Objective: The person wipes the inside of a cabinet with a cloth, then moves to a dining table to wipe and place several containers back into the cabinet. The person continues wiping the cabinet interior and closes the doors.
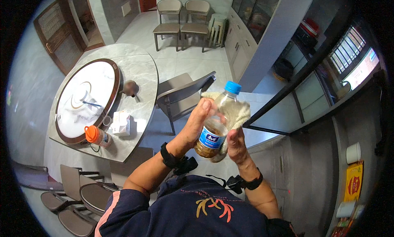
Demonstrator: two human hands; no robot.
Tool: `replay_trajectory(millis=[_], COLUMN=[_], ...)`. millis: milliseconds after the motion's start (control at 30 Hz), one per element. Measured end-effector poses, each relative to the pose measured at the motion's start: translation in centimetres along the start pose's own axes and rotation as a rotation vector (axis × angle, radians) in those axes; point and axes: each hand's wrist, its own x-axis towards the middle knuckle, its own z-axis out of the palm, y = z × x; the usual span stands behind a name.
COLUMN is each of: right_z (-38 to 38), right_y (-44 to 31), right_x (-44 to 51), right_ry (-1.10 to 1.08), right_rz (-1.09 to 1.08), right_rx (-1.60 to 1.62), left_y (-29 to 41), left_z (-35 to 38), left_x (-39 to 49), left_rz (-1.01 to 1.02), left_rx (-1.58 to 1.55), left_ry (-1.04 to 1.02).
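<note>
A clear plastic bottle (212, 137) with a blue cap and a blue label is tilted in front of my chest, brown contents in its lower part. My left hand (200, 118) grips it from the left side, thumb up near the bottle's shoulder. On the right, my right hand (236, 146) holds a pale cloth (241, 113) that lies behind and beside the bottle. The fingers of both hands are largely hidden by the bottle and cloth. Black straps with small devices circle both wrists.
To the left stands a stone-topped table (144, 70) with a round turntable (101, 73), an orange-lidded container (98, 137) and a white box (121, 123). A chair (181, 95) stands beyond my hands. At right are a black-framed partition (295, 80) and grey cabinets (271, 163).
</note>
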Motion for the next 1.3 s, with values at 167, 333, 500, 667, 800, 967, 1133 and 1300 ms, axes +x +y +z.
replay_trajectory(millis=[167,333,500,667,800,967,1133,1300], right_z=[-1.1,-4.0,-4.1,-3.6,-3.9,-4.3,-4.2,-5.3], right_y=[-2.4,-4.7,-5.8,-5.2,-4.5,-4.7,-5.1,-4.3], right_x=[0.0,1.3,1.1,1.1,-0.1,-1.3,-1.9,-1.9], right_ry=[0.08,0.052,0.288,0.479,0.327,-0.102,0.027,0.18], right_rz=[0.063,0.081,0.022,0.054,0.065,0.007,0.179,0.097], right_rx=[-0.033,0.193,0.054,0.221,0.234,-0.087,0.059,0.075], left_y=[-0.7,-1.2,-2.6,-5.4,-4.6,-3.7,-5.0,-2.1], left_z=[0.6,1.5,2.3,3.6,3.6,3.9,3.2,1.8], left_x=[0.4,-0.6,-1.6,-1.3,0.0,0.3,0.4,1.0], left_rz=[-0.088,-0.207,-0.094,0.113,-0.222,-0.637,-0.707,0.206], left_rx=[0.103,0.233,0.449,0.386,0.018,-0.246,-0.335,0.415], left_ry=[-0.126,-0.113,-0.009,0.121,0.063,-0.028,-0.025,0.447])
